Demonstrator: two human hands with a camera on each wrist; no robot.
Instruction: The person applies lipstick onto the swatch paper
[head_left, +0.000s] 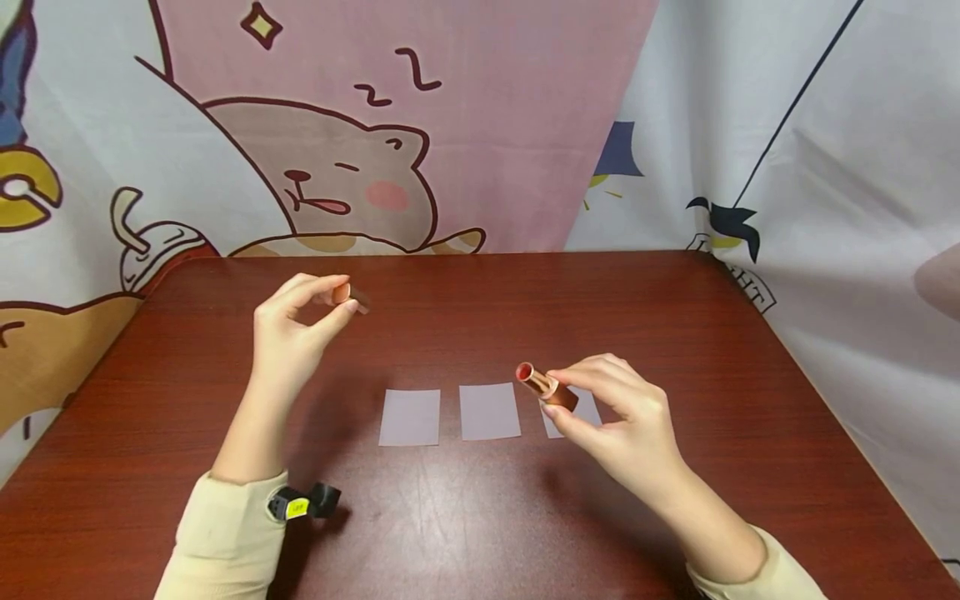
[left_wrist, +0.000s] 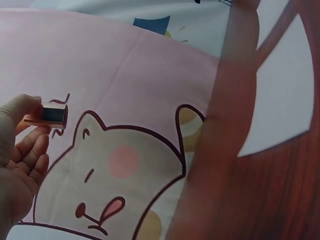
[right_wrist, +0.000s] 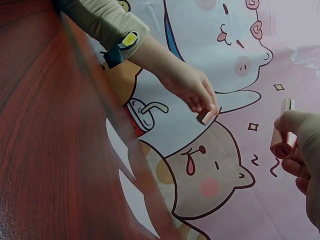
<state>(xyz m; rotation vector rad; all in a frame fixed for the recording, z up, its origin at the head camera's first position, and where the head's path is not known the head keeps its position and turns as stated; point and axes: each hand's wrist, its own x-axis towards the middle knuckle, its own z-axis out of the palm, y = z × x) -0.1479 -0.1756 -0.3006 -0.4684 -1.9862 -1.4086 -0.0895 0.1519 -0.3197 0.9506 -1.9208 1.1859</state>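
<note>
Above the table, my left hand [head_left: 291, 333] pinches a copper-coloured lipstick cap [head_left: 342, 293] between thumb and fingertips. In the left wrist view the cap [left_wrist: 56, 115] shows its dark side, with the other fingers loosely bent below it. My right hand [head_left: 633, 421] grips an uncapped lipstick [head_left: 561, 395] by its shiny copper base. The gold tube tilts up to the left, with red at its open end. Cap and lipstick are well apart. In the right wrist view the thumb lies across the lipstick [right_wrist: 281, 142].
Three pale paper squares lie in a row on the dark red wooden table [head_left: 465, 533]: a left one [head_left: 409, 418], a middle one [head_left: 489, 412] and a right one [head_left: 588, 408] partly hidden behind the lipstick and right hand. A printed cartoon cloth [head_left: 510, 167] hangs behind.
</note>
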